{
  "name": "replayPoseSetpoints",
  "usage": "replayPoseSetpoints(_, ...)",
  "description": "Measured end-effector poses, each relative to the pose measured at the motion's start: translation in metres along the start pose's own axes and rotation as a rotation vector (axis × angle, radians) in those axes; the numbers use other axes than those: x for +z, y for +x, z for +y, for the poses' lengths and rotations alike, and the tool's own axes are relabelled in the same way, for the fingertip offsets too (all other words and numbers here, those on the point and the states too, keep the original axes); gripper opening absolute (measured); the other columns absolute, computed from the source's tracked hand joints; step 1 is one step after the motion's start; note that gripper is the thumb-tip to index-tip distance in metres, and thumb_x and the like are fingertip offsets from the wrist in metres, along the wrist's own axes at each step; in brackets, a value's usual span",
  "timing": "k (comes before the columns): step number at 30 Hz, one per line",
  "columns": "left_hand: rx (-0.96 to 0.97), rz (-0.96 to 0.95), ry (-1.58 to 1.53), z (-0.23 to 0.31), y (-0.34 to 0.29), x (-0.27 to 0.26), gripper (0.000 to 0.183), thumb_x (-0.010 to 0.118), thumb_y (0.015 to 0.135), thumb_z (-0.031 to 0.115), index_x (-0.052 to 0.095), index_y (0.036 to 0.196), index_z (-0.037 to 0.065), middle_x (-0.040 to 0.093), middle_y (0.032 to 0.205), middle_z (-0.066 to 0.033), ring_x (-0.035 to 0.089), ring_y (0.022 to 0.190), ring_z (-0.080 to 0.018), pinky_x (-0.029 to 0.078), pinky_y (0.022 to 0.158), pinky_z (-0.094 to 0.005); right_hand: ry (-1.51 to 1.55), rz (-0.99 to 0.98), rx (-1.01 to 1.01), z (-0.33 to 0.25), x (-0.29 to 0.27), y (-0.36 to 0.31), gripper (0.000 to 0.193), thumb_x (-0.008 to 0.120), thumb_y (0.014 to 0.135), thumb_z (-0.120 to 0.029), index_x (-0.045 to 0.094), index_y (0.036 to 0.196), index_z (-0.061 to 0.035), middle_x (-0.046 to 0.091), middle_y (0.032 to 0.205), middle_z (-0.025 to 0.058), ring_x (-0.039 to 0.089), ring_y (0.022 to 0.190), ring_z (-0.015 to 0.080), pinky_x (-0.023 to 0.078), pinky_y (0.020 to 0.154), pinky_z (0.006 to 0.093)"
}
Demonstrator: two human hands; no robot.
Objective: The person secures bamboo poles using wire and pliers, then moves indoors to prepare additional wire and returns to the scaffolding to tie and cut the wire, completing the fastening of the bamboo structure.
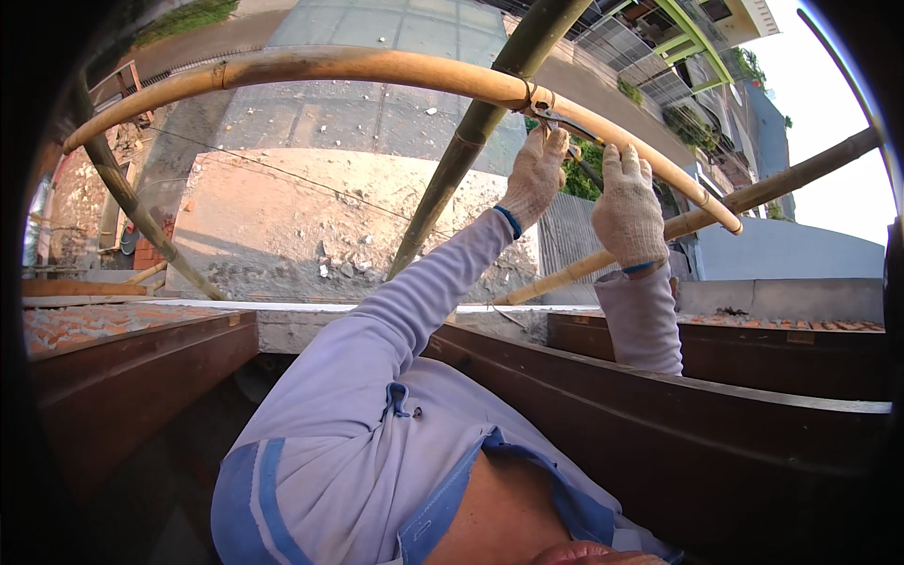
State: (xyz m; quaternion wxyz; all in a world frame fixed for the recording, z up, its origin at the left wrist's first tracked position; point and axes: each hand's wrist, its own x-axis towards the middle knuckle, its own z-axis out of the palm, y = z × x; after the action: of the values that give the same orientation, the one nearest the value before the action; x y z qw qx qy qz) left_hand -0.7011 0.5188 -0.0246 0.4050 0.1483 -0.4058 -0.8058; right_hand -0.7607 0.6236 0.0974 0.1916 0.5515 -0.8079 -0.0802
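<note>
A thin horizontal bamboo pole crosses a thicker greenish pole, with dark wire wound around the crossing. Just right of that joint is a pair of pincers, its jaws close to the wire and its dark handles spread toward my right hand. My gloved right hand is closed around the handle ends, fingers pointing up beside the bamboo. My gloved left hand has its fingers curled just below the joint, next to the jaws; what they pinch is hidden.
Dark brown beams run on both sides of my body. Another bamboo pole slants at the right, and a darker one stands at the left. Far below lies a rubble-strewn concrete surface. Roof tiles border the left beam.
</note>
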Motion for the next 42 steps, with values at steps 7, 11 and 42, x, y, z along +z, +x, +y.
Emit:
replayPoseSetpoints(7, -0.232, -0.150, -0.803, -0.008, 0.009, 0.003, 0.038, 0.045, 0.112, 0.044, 0.058, 0.128, 0.012, 0.066, 0.111, -0.0075, 0.034, 0.052, -0.0054, 0.038, 0.052, -0.0220, -0.313, 0.015, -0.010, -0.023, -0.009, -0.002, 0.059, 0.059, 0.088, -0.005, 0.051, 0.146, 0.0033, 0.047, 0.151, 0.0302, 0.045, 0.142, 0.0465, 0.048, 0.108, 0.0507)
replayPoseSetpoints(11, -0.321, -0.337, -1.200, -0.014, 0.013, -0.002, 0.037, 0.049, 0.109, 0.043, 0.059, 0.128, 0.014, 0.054, 0.084, 0.0023, 0.034, 0.055, -0.0061, 0.039, 0.055, -0.0224, -0.412, 0.028, -0.085, -0.026, -0.025, 0.005, 0.053, 0.064, 0.088, -0.012, 0.057, 0.139, 0.0025, 0.050, 0.148, 0.0288, 0.051, 0.136, 0.0426, 0.050, 0.100, 0.0483)
replayPoseSetpoints(42, -0.097, 0.073, -0.270, -0.024, 0.043, 0.041, 0.022, 0.065, 0.100, 0.027, 0.065, 0.098, 0.005, 0.066, 0.088, -0.0007, 0.059, 0.078, -0.0090, 0.048, 0.070, -0.0274, 0.434, 0.097, -0.179, 0.058, 0.064, 0.030, 0.048, 0.066, 0.076, 0.001, 0.064, 0.124, -0.0028, 0.070, 0.109, 0.0237, 0.070, 0.101, 0.0408, 0.057, 0.085, 0.0492)
